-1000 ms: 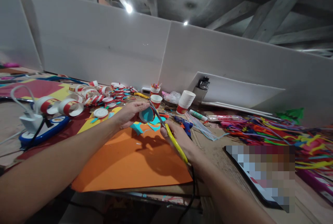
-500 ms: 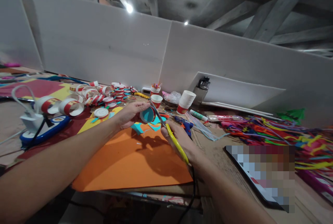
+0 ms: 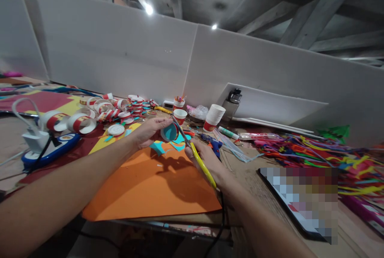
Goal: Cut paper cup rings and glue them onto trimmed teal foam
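My left hand (image 3: pixel 151 132) grips a small round cup piece (image 3: pixel 169 132) with a blue face turned toward me. In my right hand (image 3: pixel 207 158) is a pair of scissors (image 3: pixel 196 157) with yellow handles, its blades reaching up along the right edge of the round piece. Whether the blades are cutting into it, I cannot tell. Below both hands lies an orange sheet (image 3: pixel 144 190), partly in shadow. Blue paper scraps (image 3: pixel 162 148) rest at its far edge, just under the round piece.
Cut cup rings (image 3: pixel 81 123) and a white lid-like disc (image 3: pixel 116 130) lie left. Behind stand a paper cup (image 3: pixel 180 115), a cup stack (image 3: pixel 214 117) and a bottle (image 3: pixel 233 104). To the right are a tablet (image 3: pixel 297 204) and colourful pipe cleaners (image 3: pixel 318 152). A power strip (image 3: pixel 51 152) sits left.
Hardly anything differs. Both hands keep their holds on the round cup piece and the scissors, and the view has shifted very slightly.
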Demonstrator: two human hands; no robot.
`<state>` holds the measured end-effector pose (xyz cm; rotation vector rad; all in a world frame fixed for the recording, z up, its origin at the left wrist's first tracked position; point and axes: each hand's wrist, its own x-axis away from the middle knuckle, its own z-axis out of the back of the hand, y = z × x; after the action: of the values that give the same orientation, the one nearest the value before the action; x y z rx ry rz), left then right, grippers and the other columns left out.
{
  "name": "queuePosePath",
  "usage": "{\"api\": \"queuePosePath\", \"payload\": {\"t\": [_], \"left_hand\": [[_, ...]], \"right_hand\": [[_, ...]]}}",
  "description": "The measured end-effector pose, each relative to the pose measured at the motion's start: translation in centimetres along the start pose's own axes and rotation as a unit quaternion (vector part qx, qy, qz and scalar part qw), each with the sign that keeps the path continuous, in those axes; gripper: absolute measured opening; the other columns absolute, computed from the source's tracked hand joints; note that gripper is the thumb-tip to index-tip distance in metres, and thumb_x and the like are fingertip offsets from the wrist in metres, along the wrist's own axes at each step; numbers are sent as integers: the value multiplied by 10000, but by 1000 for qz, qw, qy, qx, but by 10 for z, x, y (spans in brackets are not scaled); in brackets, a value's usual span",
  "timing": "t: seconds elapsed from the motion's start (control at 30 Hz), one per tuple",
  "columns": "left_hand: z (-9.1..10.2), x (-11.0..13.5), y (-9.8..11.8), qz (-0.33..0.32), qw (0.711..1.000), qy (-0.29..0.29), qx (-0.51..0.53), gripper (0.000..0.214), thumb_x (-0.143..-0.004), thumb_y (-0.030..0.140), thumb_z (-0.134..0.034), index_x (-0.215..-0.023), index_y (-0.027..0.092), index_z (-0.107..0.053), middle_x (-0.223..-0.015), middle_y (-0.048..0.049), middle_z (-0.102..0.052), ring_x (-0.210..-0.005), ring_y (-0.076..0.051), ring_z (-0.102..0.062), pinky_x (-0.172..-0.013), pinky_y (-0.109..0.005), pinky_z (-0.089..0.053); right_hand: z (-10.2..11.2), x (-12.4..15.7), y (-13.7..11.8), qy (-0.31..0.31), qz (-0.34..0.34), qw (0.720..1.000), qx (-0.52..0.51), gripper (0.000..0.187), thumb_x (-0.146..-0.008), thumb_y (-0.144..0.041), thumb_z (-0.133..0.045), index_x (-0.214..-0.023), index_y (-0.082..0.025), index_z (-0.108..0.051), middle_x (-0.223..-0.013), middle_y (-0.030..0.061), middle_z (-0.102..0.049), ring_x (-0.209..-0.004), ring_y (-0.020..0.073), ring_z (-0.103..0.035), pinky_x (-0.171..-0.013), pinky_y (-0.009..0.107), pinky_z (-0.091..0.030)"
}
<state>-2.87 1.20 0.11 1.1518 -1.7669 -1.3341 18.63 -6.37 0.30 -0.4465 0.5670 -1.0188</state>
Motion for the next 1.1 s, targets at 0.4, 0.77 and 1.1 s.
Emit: {"api": "queuePosePath", "payload": {"t": [0.4,0.77,1.1], "left_hand": [[1,-3,-3,4,1000,-10,-6,400,-710,478,-746,-888,124,-690,-767,-63,-660,-625,-135,-618,-560,-243,-524],[2,-2,-2,2,1000,-5,5,371,-740,446,-731,-914,120,-697,-805,-70,-680,-660,-136,-626,-613,-259,-522],[0,-3,-1,-11,999,26,39,247,-771,363,-712,-823,123,-691,-762,-45,-658,-645,-123,-604,-650,-261,-519]], "right_hand": [[-2,0,2,-7,1,1000,-16,414,-930,-595,-344,-801,-209,-421,-712,-24,-444,-645,127,-416,-579,253,-303],[-4,-1,5,7,-2,1000,-11,401,-925,-579,-382,-805,-204,-455,-698,-27,-459,-633,123,-418,-579,249,-291],[-2,1,2,11,-7,1000,1,423,-924,-596,-364,-773,-205,-422,-686,-31,-428,-611,114,-378,-558,248,-258]]}}
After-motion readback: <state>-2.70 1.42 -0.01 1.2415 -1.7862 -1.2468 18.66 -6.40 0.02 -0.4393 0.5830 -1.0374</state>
